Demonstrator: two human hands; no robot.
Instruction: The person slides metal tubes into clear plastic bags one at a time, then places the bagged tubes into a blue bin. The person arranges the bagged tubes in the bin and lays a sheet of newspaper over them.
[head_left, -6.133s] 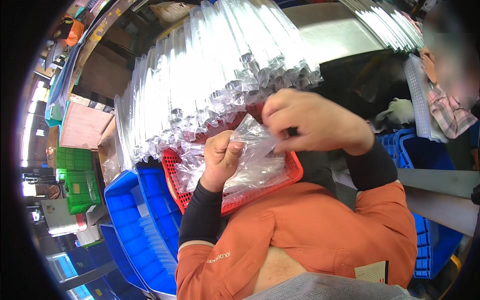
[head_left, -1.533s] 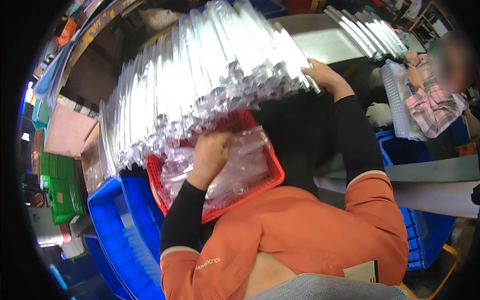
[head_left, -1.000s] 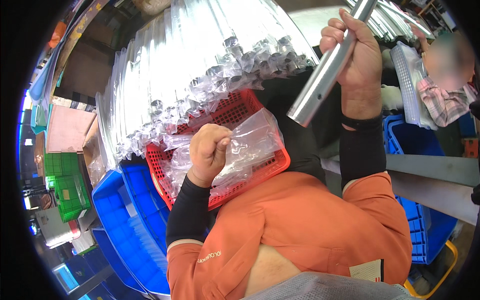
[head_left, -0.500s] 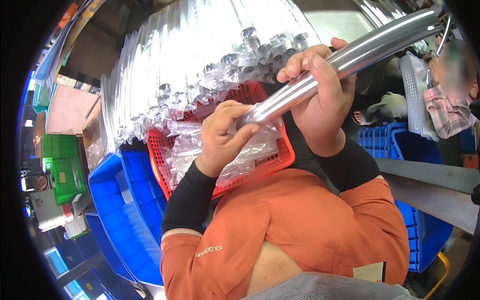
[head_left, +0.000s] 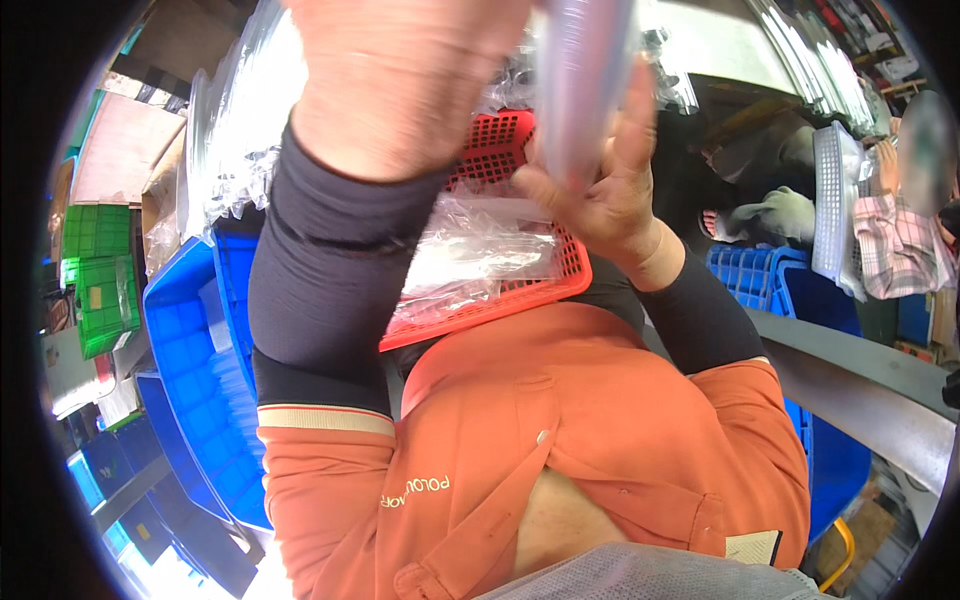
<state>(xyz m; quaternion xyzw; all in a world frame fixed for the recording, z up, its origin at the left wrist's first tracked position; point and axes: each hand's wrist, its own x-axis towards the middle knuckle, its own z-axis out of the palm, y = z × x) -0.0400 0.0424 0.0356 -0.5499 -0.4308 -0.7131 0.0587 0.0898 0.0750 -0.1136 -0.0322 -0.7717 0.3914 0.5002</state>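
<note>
A shiny metal tube (head_left: 585, 85), blurred by motion, stands nearly on end in front of me. My right hand (head_left: 615, 190) grips around its lower end, thumb on one side and fingers on the other. Close to the camera my left hand (head_left: 400, 70) is raised beside the tube's upper part, large and smeared. Its fingers are beyond the top edge, so their hold is hidden. Below both hands lies a red plastic basket (head_left: 520, 297) with clear plastic bags (head_left: 490, 250) in it.
Wrapped tubes (head_left: 235, 130) lie stacked at the far left. Blue crates (head_left: 180, 310) stand left, another blue crate (head_left: 835, 460) right, beside a grey metal beam (head_left: 870, 385). Green crates (head_left: 100, 280) are farther left. At right sit a person in plaid (head_left: 900, 245) and a pale basket (head_left: 835, 200).
The tube has swung from slanting up to the right to nearly on end. My left hand rose from its lower end toward the camera; my right hand is now at the lower end.
</note>
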